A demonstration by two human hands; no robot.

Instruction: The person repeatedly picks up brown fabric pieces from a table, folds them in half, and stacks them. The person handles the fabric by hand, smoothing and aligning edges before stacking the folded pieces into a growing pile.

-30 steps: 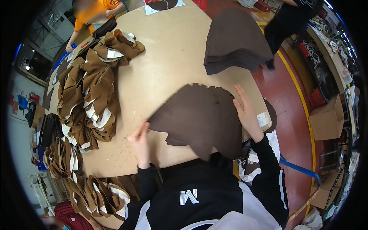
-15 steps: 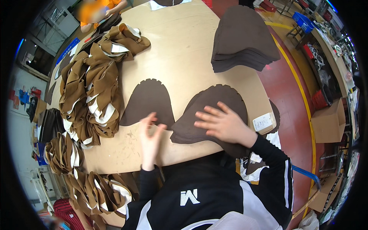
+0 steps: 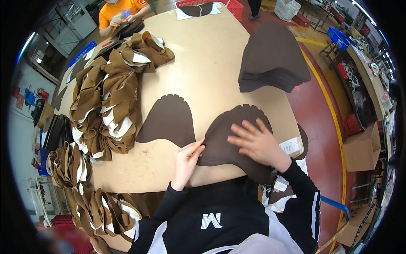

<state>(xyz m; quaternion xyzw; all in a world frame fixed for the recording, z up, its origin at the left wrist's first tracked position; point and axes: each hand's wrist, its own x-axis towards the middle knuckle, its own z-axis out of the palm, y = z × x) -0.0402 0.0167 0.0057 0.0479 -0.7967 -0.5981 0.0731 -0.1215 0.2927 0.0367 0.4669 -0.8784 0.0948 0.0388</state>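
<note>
Dark brown flat cut pieces (image 3: pixel 237 120) with a notched rounded end lie in a stack at the table's near edge. At the stack's left edge my left hand (image 3: pixel 187 163) pinches a piece between thumb and fingers; how many layers it holds is hidden. My right hand (image 3: pixel 258 146), slightly blurred, is over the stack's right part with its fingers spread, holding nothing. Just left of the stack, a single notched brown piece (image 3: pixel 167 120) lies flat on the tan tabletop (image 3: pixel 198 55).
A thick stack of dark brown pieces (image 3: pixel 275 59) stands at the table's far right. Bundled tan-brown pieces with white backing (image 3: pixel 105 101) pile along the left. A cardboard box (image 3: pixel 363 146) sits right of the red aisle. Across the table, a person in orange (image 3: pixel 122 15) handles dark pieces.
My left hand has moved right and closed on the edge of the stack. My right hand has shifted a little right, fingers still spread. The whole view has tilted slightly upward.
</note>
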